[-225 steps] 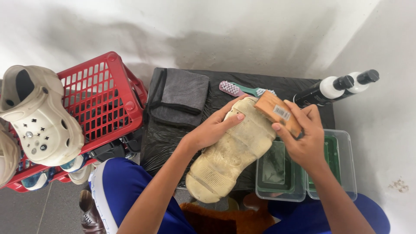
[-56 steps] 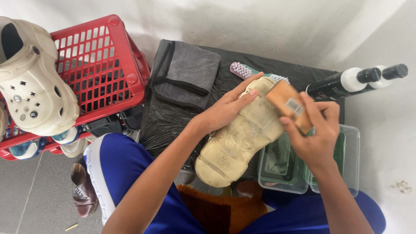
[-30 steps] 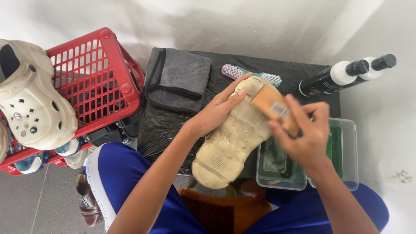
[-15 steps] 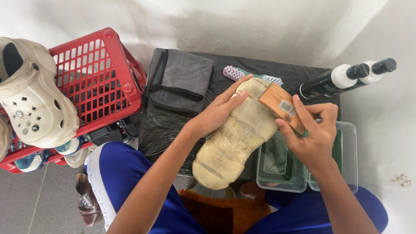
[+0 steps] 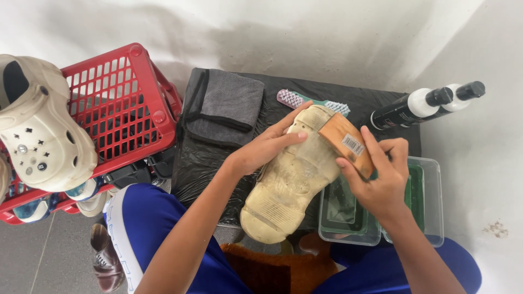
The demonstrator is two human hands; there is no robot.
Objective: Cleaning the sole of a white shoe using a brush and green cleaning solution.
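Note:
My left hand point(image 5: 269, 146) grips the upper side of a dirty cream clog point(image 5: 294, 174), held sole up over a black-covered table point(image 5: 218, 158). My right hand point(image 5: 381, 177) is closed on a wooden-backed brush point(image 5: 346, 142) whose underside rests against the toe end of the clog's sole. Both forearms reach up from my lap, where I wear blue clothing.
A folded grey cloth point(image 5: 229, 106) and a teal and pink brush point(image 5: 305, 100) lie on the table. Two dark bottles point(image 5: 419, 106) lie at the right. Clear plastic tubs point(image 5: 381, 212) sit under my right hand. A red basket point(image 5: 114, 109) and another cream clog point(image 5: 41, 136) are at the left.
The wooden brush has shifted back and forth across the toe end of the sole. My left hand keeps its hold on the clog, and the view has shifted slightly.

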